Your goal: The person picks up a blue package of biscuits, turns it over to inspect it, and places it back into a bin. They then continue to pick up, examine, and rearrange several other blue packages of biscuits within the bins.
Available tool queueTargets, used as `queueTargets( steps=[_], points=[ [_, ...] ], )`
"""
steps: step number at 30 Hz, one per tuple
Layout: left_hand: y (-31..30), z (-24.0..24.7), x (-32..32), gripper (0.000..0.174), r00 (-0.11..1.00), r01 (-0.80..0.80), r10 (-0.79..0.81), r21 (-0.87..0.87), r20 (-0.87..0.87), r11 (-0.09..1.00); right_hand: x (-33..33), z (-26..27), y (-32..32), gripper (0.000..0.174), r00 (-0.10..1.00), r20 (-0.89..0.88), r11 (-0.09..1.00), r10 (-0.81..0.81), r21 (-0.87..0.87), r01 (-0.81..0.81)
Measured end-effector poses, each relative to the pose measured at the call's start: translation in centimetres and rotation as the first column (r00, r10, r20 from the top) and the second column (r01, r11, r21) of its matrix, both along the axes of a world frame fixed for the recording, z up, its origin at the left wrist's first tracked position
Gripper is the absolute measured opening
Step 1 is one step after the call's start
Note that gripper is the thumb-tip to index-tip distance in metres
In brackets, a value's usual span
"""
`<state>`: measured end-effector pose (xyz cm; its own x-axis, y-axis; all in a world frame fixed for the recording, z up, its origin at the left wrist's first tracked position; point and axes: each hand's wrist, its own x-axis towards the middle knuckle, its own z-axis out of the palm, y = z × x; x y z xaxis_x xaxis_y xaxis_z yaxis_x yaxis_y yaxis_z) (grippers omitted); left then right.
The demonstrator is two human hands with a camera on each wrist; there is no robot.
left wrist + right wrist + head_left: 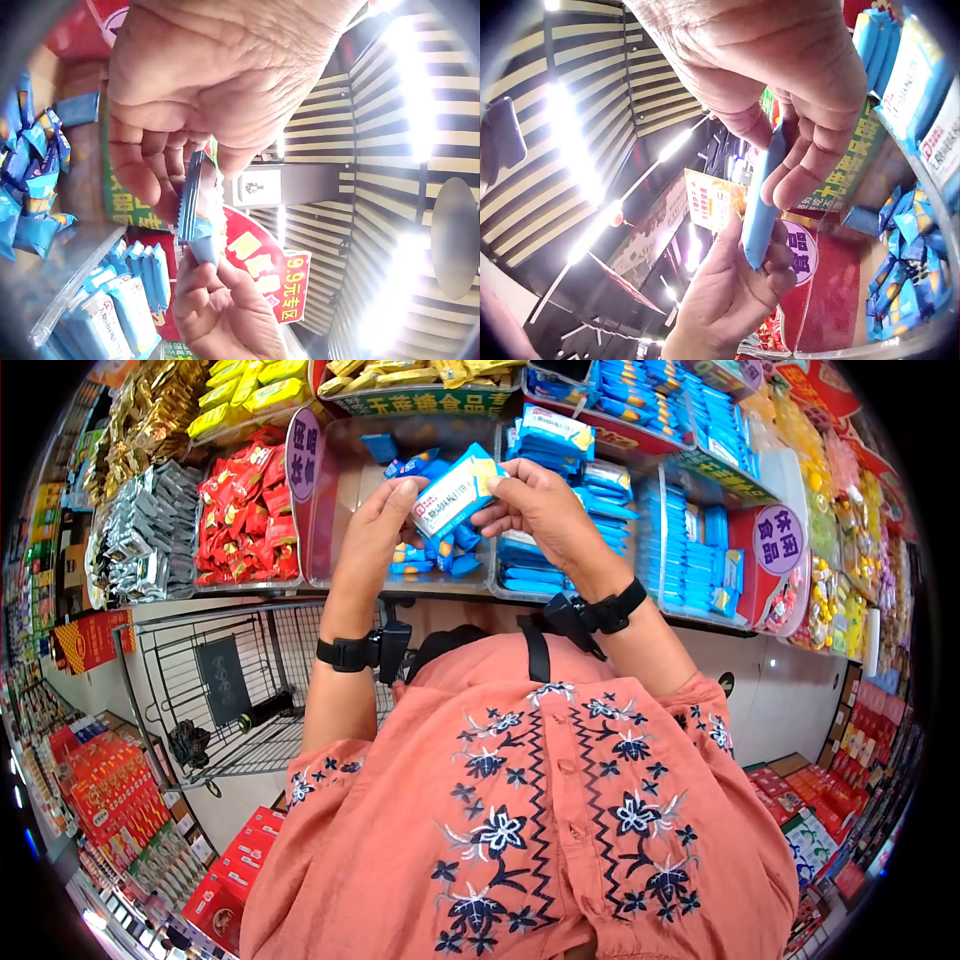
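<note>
The left hand (pixel 372 530) is closed on the lower left end of a blue-and-white packet (pixel 452 492), which is pinched between its thumb and fingers. The packet is held in the air between the two hands. Its long axis is slanted from the left hand up to the right hand, so it is touched by both and lies nearer to neither. Its upper right end is gripped by the thumb and fingertips of the right hand (pixel 545 510). Just beyond the hands, a clear bin (pixel 345 510) of similar blue packets is seen.
</note>
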<state>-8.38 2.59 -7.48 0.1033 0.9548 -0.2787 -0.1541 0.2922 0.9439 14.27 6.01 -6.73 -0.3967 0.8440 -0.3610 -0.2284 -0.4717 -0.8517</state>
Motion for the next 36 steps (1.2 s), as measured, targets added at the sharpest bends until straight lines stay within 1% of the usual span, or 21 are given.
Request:
queueTargets(
  steps=[4,7,10,16,28,31,36],
  points=[
    [-0.32,-0.44,-0.15,0.042,0.999,0.015,-0.012,-0.043,0.053,0.999,0.29,-0.35,-0.09,0.025,0.997,-0.028,0.998,-0.068,0.012,0.068],
    [-0.57,-0.49,0.05,0.040,0.999,0.018,-0.017,-0.023,0.040,1.000,0.43,-0.44,-0.14,0.025,0.996,-0.039,0.997,-0.081,0.007,0.082],
    [-0.58,-0.55,0.27,0.036,0.998,-0.001,0.002,-0.019,0.059,1.000,0.46,-0.66,-0.14,0.025,0.996,-0.045,0.997,-0.077,0.008,0.077],
    [-0.73,-0.57,0.40,0.037,0.999,-0.026,0.026,-0.027,0.027,0.999,0.26,-0.44,-0.25,0.025,0.996,-0.033,0.997,-0.079,0.003,0.079],
    [-0.78,-0.74,0.33,0.033,0.996,-0.066,0.066,0.004,0.054,0.998,0.30,-0.54,-0.18,0.022,0.999,-0.031,0.999,-0.040,0.010,0.040],
    [-0.63,-0.62,0.47,0.032,0.996,-0.081,0.080,0.011,0.039,0.997,0.38,-0.23,-0.09,0.014,0.999,-0.034,0.999,-0.030,-0.017,0.030],
    [-0.33,-1.12,0.43,0.032,0.998,-0.054,0.055,-0.015,0.042,0.998,0.55,-0.58,0.10,0.015,0.998,-0.044,0.998,-0.053,-0.024,0.052]
  ],
)
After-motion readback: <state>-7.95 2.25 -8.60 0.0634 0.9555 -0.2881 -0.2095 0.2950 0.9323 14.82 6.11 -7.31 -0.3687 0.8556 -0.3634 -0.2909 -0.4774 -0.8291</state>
